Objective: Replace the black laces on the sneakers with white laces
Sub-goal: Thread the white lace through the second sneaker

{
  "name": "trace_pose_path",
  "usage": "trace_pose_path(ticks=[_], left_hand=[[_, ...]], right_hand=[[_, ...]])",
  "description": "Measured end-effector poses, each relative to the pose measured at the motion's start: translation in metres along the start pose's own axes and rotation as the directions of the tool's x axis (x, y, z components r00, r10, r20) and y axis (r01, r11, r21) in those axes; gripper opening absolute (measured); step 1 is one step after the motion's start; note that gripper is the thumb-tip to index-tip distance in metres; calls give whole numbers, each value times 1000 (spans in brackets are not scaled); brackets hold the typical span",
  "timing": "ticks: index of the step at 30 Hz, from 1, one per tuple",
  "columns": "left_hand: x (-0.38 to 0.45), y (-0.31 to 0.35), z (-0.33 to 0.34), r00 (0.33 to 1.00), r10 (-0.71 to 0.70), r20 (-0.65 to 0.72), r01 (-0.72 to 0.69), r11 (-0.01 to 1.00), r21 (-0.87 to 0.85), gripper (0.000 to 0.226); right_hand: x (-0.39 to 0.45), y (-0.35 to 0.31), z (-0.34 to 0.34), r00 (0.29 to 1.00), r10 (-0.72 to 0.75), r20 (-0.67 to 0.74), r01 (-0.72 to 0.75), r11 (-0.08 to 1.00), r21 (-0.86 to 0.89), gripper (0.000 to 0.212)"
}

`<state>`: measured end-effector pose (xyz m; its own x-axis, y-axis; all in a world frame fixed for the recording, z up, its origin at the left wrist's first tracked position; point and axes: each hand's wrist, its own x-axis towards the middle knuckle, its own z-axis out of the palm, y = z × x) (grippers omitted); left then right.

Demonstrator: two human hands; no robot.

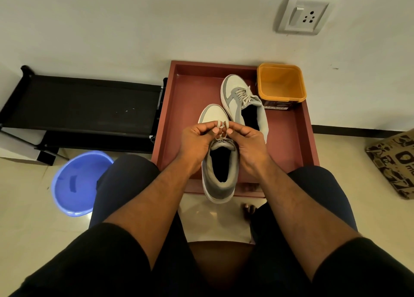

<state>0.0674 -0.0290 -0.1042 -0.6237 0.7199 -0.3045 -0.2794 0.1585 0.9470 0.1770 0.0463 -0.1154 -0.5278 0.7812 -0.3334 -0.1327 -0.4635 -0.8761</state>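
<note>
Both hands, left and right, pinching white lace loops over near sneaker on red tray. Second sneaker behind, beside orange tub. Tiled floor, blue basin, black rack, wall socket.

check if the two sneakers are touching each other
Cannot tell: in the head view the near sneaker toe overlaps the far sneaker, hiding any gap.

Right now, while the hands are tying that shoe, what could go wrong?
1. The near grey-and-white sneaker has its heel sticking out past the edge of the reddish-brown tray, so a hard tug might tip it off.
2. Both hands, left and right, pinch small loops of white lace; a loop could slip free and the bow come undone.
</note>
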Motion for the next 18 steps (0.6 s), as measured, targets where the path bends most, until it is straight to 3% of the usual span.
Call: trace_pose_path(ticks=[4,8,10,13,15,18], left_hand=[[6,0,-3,996,91,15,-92,987,132,20],[11,2,-6,991,125,49,-133,963,233,30],[15,6,-9,969,212,123,-245,877,414,31],[17,14,-13,910,282,303,-413,581,701,31],[15,18,-13,878,274,393,-478,443,758,29],[13,19,-14,874,272,403,-485,438,757,27]], right_hand=[[6,-6,-3,990,-141,22,141,942,-303,23],[8,-11,-6,984,-157,89,180,894,-411,40],[8,-12,-7,979,-146,143,197,863,-465,49],[9,-14,-10,964,-161,212,255,782,-568,48],[8,-17,-12,948,-170,269,306,719,-624,43],[7,-19,-12,951,-163,262,299,700,-648,31]])
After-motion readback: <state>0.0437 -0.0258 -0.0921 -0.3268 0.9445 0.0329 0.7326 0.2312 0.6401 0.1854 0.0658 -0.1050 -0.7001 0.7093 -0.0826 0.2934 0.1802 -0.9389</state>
